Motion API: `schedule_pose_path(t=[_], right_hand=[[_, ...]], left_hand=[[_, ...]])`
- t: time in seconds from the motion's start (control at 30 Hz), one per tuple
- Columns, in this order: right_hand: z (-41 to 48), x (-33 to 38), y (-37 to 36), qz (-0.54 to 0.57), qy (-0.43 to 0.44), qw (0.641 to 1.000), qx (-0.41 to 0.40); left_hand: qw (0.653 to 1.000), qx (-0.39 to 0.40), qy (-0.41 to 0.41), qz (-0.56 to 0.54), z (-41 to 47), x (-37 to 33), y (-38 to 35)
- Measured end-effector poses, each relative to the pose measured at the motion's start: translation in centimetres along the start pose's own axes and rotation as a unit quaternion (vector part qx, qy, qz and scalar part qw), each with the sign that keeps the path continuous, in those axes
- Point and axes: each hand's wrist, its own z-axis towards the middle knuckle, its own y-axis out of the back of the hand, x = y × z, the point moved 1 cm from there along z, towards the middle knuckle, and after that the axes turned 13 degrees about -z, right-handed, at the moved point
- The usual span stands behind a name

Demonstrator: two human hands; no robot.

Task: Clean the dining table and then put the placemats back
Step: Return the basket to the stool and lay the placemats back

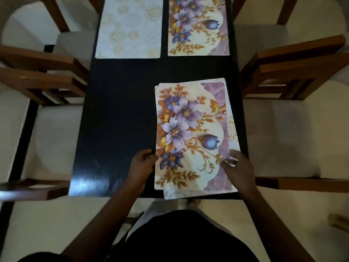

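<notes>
Left hand and right hand pinch stacked glossy rectangular placemats.

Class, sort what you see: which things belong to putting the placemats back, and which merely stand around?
Job: dining table; stack of placemats, gripped by left hand and right hand; white-and-gold placemat and floral placemat, already laid.
Around: wooden chairs with pale seats.
</notes>
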Motion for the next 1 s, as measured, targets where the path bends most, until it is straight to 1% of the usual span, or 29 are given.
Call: schedule_pose_path(t=[0.2,0.3,0.37,0.5,0.63,0.8,0.9,1.0], right_hand=[[0.5,-0.9,0.4,-0.004,0.009,1.000,0.019],[1.0,-1.2,0.5,0.025,0.002,0.999,0.048],[1.3,-1.1,0.7,0.026,0.002,0.998,0.054],[2.1,-0.8,1.0,0.033,0.007,0.997,0.064],[2.1,0.2,1.0,0.064,0.037,0.994,0.076],[1.6,4.0,-1.5,0.101,0.079,0.985,0.112],[1.2,7.5,-4.1,0.096,0.113,0.982,0.119],[0.9,11.1,-6.8,0.064,0.155,0.977,0.131]], left_hand=[[0.999,-0.009,-0.043,-0.003,-2.7,1.4,-0.7],[0.997,0.019,-0.071,0.005,-3.8,1.5,-0.8],[0.995,0.043,-0.094,0.010,-4.9,1.4,-1.1],[0.990,0.063,-0.127,-0.019,-6.5,0.8,-1.6],[0.986,0.044,-0.155,-0.045,-7.6,-0.8,-0.1],[0.985,0.016,-0.162,-0.058,-7.7,-3.1,5.0],[0.985,-0.029,-0.163,-0.036,-5.8,-4.3,9.1],[0.987,-0.065,-0.147,-0.020,-3.1,-5.4,13.0]])
